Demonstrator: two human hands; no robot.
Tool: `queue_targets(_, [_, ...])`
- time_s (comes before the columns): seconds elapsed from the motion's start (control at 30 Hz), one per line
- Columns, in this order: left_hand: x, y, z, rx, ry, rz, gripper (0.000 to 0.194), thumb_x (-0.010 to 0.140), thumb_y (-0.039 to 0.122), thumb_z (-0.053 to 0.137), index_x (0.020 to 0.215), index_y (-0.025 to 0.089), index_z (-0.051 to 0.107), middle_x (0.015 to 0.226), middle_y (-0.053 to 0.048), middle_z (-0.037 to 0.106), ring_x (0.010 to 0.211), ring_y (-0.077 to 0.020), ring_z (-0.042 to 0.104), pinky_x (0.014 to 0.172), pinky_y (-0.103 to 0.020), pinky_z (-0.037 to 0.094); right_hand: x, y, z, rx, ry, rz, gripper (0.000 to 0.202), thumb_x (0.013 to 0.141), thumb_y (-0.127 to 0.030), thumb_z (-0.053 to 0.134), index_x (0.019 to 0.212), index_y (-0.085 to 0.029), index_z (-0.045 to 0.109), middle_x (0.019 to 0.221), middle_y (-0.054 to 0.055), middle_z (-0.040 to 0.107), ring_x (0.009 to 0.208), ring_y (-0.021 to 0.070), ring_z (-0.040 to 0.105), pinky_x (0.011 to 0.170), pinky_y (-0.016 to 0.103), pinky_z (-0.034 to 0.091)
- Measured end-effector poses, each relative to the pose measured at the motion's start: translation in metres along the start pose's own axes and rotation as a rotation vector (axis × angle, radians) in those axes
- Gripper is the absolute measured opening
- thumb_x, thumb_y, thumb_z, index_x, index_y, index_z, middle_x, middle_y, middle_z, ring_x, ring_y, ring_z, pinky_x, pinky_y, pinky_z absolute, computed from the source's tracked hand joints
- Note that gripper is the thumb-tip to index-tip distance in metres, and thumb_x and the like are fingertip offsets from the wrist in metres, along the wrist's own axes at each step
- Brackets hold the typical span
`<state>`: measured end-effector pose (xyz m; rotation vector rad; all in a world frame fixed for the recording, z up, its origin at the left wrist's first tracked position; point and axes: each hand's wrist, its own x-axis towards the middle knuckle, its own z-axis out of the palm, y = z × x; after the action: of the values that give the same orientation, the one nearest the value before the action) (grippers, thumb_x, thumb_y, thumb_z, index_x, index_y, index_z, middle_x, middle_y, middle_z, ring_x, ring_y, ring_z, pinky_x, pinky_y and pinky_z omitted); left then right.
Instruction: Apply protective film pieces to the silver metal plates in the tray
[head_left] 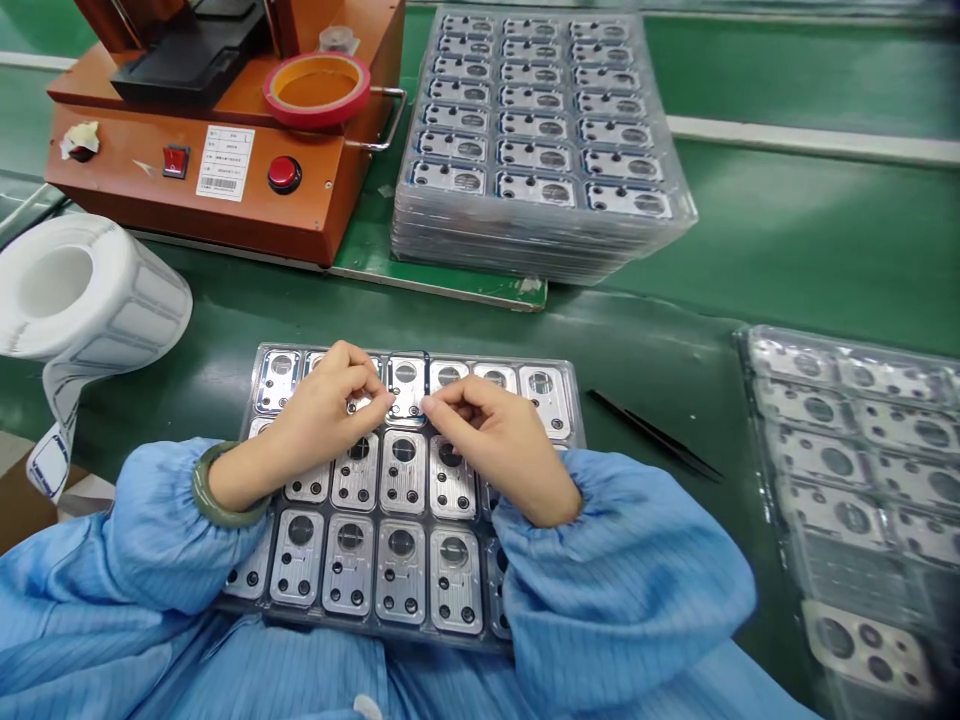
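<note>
A clear tray point(579, 425) full of silver metal plates with round holes lies in front of me. In its far row, a thin blue-edged adhesive frame point(428, 365) lies over one plate point(406, 392), slightly offset from it. My left hand point(334, 400) pinches the frame's lower left corner between thumb and index finger. At the lower right corner, the thumb and fingertips of my right hand point(499, 430) are closed on the same frame. Plates to the left in that row show blue edging, while nearer rows show bare metal. My hands and sleeves cover some plates.
Black tweezers point(652, 432) lie right of the tray. At left stands a roll of stickers point(142, 300), its strip hanging down. Behind are an orange machine point(247, 220) carrying red tape point(352, 105), and stacked filled trays point(540, 230). Another tray point(795, 570) sits at right.
</note>
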<state>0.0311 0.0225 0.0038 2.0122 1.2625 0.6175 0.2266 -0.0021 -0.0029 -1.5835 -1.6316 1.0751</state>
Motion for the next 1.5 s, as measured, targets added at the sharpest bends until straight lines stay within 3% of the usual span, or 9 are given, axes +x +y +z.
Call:
queue_targets(0.23, [0.0025,0.0006,0.0014,0.065,-0.021,0.009,0.009,0.083,0.021,0.056,0.075,0.017,0.058,0.093,-0.004,0.050,0.073,-0.0118,0.049,0.066,-0.028,0.046,-0.0002,-0.0033,0.0022,-0.054,-0.013,-0.016,0.020,0.080,-0.029,0.056,0.063,-0.019,0.059,0.060,0.000,0.056,0.055,0.0121,0.050,0.053,0.026,0.039])
queue_targets(0.57, [0.0011,0.0008,0.0044,0.104,-0.011,0.025,0.009,0.083,0.020,0.055,0.075,0.016,0.056,0.094,-0.006,0.049,0.086,-0.0162,0.052,0.073,-0.032,0.046,-0.0007,-0.0025,0.0043,-0.117,-0.009,-0.012,0.021,0.079,-0.026,0.057,0.060,-0.019,0.055,0.060,-0.002,0.055,0.055,0.0113,0.049,0.055,0.026,0.037])
queue_targets(1.5, [0.0011,0.0003,0.0055,0.144,0.006,0.063,0.008,0.084,0.020,0.054,0.077,0.017,0.055,0.096,-0.006,0.050,0.084,-0.0157,0.053,0.071,-0.032,0.048,0.0002,-0.0029,0.0052,-0.155,-0.005,-0.030,0.019,0.080,-0.025,0.057,0.061,-0.019,0.057,0.059,-0.002,0.055,0.056,0.0114,0.049,0.056,0.026,0.037])
